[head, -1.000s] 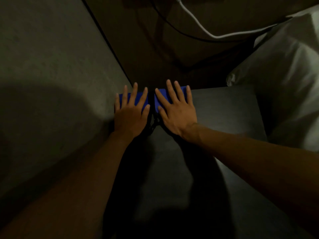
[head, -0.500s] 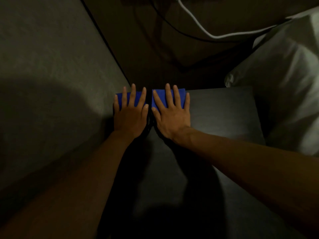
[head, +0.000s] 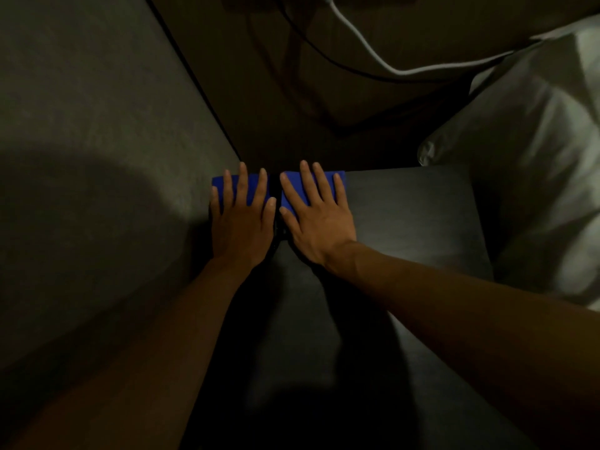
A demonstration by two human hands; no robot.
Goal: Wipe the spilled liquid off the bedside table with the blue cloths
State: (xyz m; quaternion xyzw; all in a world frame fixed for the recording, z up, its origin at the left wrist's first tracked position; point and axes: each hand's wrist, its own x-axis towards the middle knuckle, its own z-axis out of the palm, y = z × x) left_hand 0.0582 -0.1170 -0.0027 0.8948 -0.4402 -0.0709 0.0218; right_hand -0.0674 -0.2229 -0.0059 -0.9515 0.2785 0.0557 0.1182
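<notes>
Both hands flat, fingers spread, left hand [head: 242,219] and right hand [head: 319,222] still pressing blue cloths [head: 328,181]

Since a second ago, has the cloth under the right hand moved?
No. The right blue cloth still lies against the far edge of the bedside table.

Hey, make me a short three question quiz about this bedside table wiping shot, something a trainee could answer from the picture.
1. True or false: each hand presses flat on its own blue cloth.
2. Where on the bedside table do the cloths lie? A) near edge B) far edge C) right edge by the pillow
3. Which cable is lighter in colour, the white cable or the black cable?

Key:
1. True: left hand on left cloth, right hand on right cloth.
2. B
3. The white cable.
</notes>
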